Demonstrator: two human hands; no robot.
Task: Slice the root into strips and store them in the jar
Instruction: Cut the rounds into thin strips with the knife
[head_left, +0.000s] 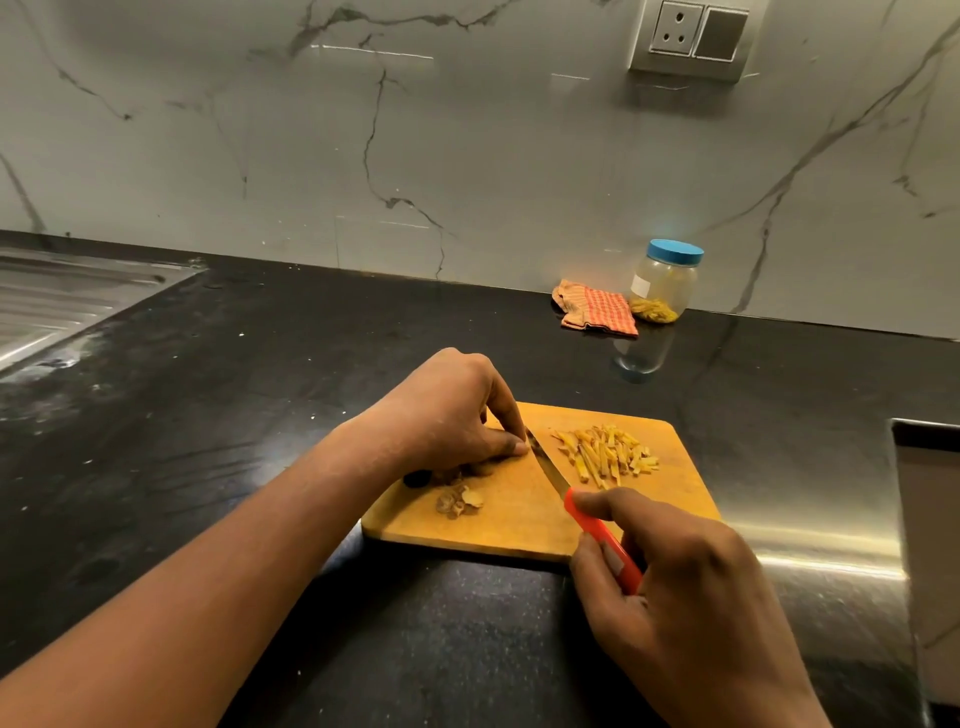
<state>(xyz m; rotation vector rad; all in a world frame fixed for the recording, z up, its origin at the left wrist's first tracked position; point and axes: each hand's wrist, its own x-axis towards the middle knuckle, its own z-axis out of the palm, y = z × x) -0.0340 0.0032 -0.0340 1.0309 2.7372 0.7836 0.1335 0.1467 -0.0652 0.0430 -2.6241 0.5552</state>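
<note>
A wooden cutting board lies on the black counter. My left hand is curled over a piece of root at the board's left part, fingertips pinching it beside the blade; the root itself is mostly hidden. My right hand grips the orange handle of a knife, whose blade tip rests against my left fingertips. A pile of yellow root strips lies on the board's right side. Peel scraps sit near the board's front left. The jar with a blue lid stands at the back wall, holding some strips.
A red checked cloth lies left of the jar. A steel sink drainboard is at the far left. A steel edge and a recess lie at the right. A wall socket sits on the marble backsplash.
</note>
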